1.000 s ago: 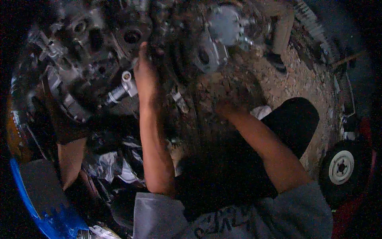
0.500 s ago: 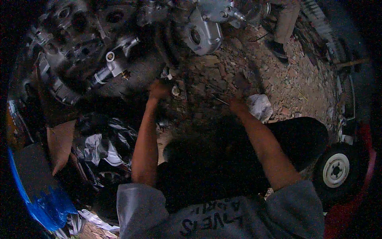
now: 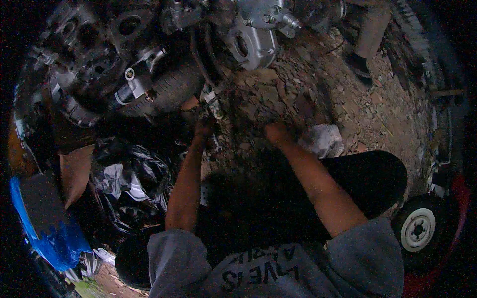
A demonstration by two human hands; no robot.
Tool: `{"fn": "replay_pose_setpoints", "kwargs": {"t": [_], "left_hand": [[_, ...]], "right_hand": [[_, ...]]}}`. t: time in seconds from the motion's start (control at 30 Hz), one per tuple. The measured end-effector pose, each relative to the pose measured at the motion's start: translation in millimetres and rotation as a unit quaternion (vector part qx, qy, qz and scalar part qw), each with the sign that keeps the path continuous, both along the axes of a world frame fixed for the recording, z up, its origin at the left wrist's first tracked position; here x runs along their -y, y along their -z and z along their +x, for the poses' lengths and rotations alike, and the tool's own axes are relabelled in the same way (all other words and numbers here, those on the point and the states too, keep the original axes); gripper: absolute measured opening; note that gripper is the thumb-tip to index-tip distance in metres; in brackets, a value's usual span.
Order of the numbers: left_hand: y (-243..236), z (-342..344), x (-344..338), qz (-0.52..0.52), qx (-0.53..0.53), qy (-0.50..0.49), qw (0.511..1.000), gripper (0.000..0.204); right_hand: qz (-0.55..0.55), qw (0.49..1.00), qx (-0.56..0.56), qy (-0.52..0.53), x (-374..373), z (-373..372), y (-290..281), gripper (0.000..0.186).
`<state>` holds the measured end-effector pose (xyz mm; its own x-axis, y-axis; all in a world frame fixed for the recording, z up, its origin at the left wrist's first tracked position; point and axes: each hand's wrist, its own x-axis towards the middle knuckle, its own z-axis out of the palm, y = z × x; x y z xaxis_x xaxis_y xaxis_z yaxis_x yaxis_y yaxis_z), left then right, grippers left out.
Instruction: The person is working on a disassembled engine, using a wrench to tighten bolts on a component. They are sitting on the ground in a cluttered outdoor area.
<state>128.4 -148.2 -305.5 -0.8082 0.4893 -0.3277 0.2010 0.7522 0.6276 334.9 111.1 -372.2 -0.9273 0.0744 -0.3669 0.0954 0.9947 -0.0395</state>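
My left hand (image 3: 202, 128) is low over the dirt, beside small pale metal pieces (image 3: 212, 104); its fingers are too dark and smeared to read. My right hand (image 3: 277, 133) has curled fingers, its contents too dim to name, and is left of a crumpled pale sheet (image 3: 322, 140). Above them are a dirty engine block (image 3: 89, 64), a silver cylindrical fitting with a ring top (image 3: 130, 92), a silver bolted housing (image 3: 256, 47) and a dark curved hose (image 3: 207, 59).
A co-worker's leg and dark shoe (image 3: 360, 64) are at upper right. A wheel with white rim (image 3: 416, 229) lies lower right. Black plastic bags (image 3: 134, 184), cardboard (image 3: 74, 174) and blue plastic (image 3: 59, 238) are left. The ground (image 3: 367, 119) is strewn with rubble.
My left hand came down from the engine, lastly shifting slightly lower. My right hand moved slightly left; the thin tool seen in it earlier is no longer discernible.
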Motion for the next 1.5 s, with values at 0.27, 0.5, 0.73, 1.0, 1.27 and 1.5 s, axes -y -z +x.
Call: {"fn": "replay_pose_setpoints", "kwargs": {"t": [0.27, 0.5, 0.73, 1.0, 1.27, 1.5], "left_hand": [[17, 7, 7, -0.028, -0.003, -0.039, 0.999, 0.052], [30, 15, 5, -0.037, 0.003, -0.069, 0.997, 0.052], [19, -4, -43, -0.003, -0.045, -0.051, 0.998, 0.051], [-266, -12, -109, 0.337, 0.218, 0.097, 0.911, 0.041], [-397, 2, -67, 0.573, 0.293, 0.038, 0.764, 0.027], [-429, 32, -56, 0.607, 0.163, 0.099, 0.771, 0.022]], "right_hand": [[-0.020, 1.000, -0.004, 0.011, 8, 4, -25, 0.015], [-0.059, 0.985, 0.154, 0.052, 12, -27, -80, 0.025], [-0.224, 0.973, -0.053, -0.010, -24, -81, -141, 0.039], [-0.133, 0.971, -0.190, -0.065, -3, -116, -386, 0.033], [-0.310, 0.877, -0.365, 0.035, 37, -96, -531, 0.025], [-0.312, 0.842, -0.439, 0.030, 45, -70, -542, 0.023]]}}
